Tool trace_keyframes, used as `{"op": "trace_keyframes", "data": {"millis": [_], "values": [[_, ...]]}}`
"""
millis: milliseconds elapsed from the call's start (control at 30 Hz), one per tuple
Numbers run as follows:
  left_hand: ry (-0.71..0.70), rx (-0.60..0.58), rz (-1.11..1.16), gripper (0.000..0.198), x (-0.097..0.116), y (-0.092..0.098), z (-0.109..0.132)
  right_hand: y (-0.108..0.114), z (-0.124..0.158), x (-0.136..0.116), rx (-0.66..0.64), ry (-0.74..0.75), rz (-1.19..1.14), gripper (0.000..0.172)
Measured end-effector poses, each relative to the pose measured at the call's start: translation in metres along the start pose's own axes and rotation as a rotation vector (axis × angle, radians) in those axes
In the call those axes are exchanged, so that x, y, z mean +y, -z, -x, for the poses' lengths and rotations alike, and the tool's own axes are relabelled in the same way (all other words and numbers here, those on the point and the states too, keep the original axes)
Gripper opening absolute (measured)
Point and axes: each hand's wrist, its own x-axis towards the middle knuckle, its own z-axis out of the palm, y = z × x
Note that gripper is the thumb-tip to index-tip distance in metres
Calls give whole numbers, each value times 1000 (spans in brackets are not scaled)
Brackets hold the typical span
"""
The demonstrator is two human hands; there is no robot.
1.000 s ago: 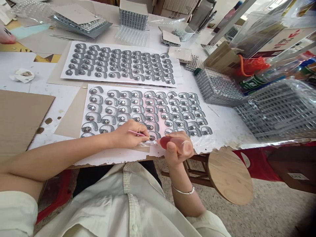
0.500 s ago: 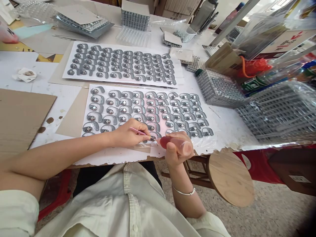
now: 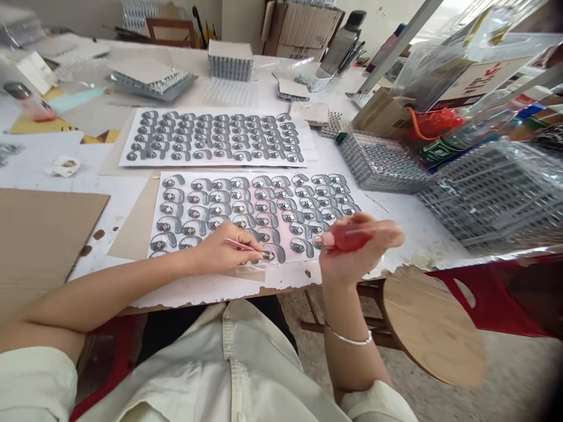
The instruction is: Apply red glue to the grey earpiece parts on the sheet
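Note:
In my left hand (image 3: 224, 249) is a pair of pink tweezers (image 3: 240, 244), their tips at a grey curved piece with a shiny round centre (image 3: 269, 254) by the near edge of a white sheet (image 3: 288, 249). Rows of similar grey hooked pieces cover that sheet, with a pink stain down its middle. My right hand (image 3: 354, 249) is wrapped round a squeeze bottle of red liquid (image 3: 352, 236). The bottle lies nearly level above the sheet's near right side, its thin nozzle pointing left, apart from the tweezers.
Behind lies a second sheet of grey pieces (image 3: 211, 162). To the right stand clear trays of small parts (image 3: 382, 161) and a big stack of grey trays (image 3: 497, 199). A cardboard piece (image 3: 48, 228) lies at left; a round wooden stool (image 3: 433, 328) stands below the table edge.
My right hand has drawn the bottle right and up, away from the tweezers, and turned it more level. My left hand stays at the same piece. The camera view has tilted up a little.

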Motion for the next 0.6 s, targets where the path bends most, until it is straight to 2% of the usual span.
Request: {"op": "trace_keyframes", "data": {"millis": [100,200,267,367,467,600], "values": [[-168,28,-120,14,5,7,-2,-5,-33,-5,-18,-164,-148,55],[-395,53,-371,17,12,12,-8,-17,-51,-6,-105,-229,-207,50],[-468,44,-502,18,14,11,-12,-25,-52,-5,-169,-226,-236,43],[-481,15,-649,20,9,3,-13,-30,-39,1,-272,-226,-226,35],[-550,41,-853,21,-2,-5,-8,-25,-19,8,-266,-139,-122,33],[-717,116,-1068,18,-11,-13,-2,-19,1,12,-240,115,92,37]]}}
